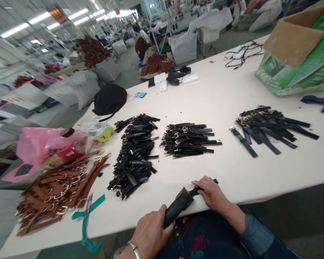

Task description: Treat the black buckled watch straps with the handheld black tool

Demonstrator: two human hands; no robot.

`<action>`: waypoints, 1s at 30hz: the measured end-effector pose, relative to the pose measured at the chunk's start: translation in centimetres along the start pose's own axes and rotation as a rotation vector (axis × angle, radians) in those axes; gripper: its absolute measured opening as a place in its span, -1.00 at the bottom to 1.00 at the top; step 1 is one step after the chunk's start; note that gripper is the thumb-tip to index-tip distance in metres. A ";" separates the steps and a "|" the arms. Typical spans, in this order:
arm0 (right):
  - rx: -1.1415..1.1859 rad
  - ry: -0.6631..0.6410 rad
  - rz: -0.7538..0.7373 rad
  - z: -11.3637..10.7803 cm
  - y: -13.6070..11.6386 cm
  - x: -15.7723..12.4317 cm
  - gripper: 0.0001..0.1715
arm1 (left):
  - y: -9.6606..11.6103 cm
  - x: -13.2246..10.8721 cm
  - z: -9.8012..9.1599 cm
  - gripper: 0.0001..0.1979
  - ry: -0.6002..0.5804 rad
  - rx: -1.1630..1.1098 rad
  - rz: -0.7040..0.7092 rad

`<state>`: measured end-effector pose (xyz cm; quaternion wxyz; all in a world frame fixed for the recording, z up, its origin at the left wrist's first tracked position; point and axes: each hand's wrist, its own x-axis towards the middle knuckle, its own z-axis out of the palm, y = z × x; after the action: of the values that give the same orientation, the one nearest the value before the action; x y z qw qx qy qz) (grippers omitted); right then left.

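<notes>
At the table's front edge, my left hand [151, 230], with a silver bangle at the wrist, is wrapped around a thick black tube-shaped tool [176, 207]. The tool slants up to the right and has a wide collar at its far end. My right hand [210, 192] pinches a narrow black strap [196, 191] right at that end, and the strap's tip sticks out past my fingers. Whether the strap enters the tool or only touches it, I cannot tell. Beyond my hands lie a long heap of black buckle straps [136, 154], a smaller stack [189, 140] and a fanned pile [270, 126].
Brown straps with metal rings [56, 190] cover the left end of the white table [232, 172], beside a teal ribbon [89, 216] and pink bag [48, 144]. A black cap [110, 99], white power banks [162, 81], cables [243, 55] and green-wrapped carton [297, 68] stand farther back.
</notes>
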<state>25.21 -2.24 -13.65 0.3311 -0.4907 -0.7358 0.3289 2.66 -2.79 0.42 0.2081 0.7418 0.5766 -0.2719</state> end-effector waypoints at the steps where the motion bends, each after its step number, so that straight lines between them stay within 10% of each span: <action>1: -0.001 -0.006 0.000 0.0 0.0 0.0 -0.56 | 0.4 0.1 -0.1 -0.67 -0.011 0.015 0.007; 18: -0.015 0.015 -0.011 0.1 0.0 -0.1 -0.55 | 3.0 1.5 -3.8 -0.72 -0.020 0.139 0.068; 30: -0.038 0.024 -0.014 0.6 0.5 -0.1 -0.48 | 2.0 1.8 0.8 -0.67 0.110 -0.128 -0.065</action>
<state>25.00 -2.29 -14.38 0.3326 -0.4957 -0.7413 0.3068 4.76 -2.45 -1.31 0.2140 0.7216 0.6273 -0.1999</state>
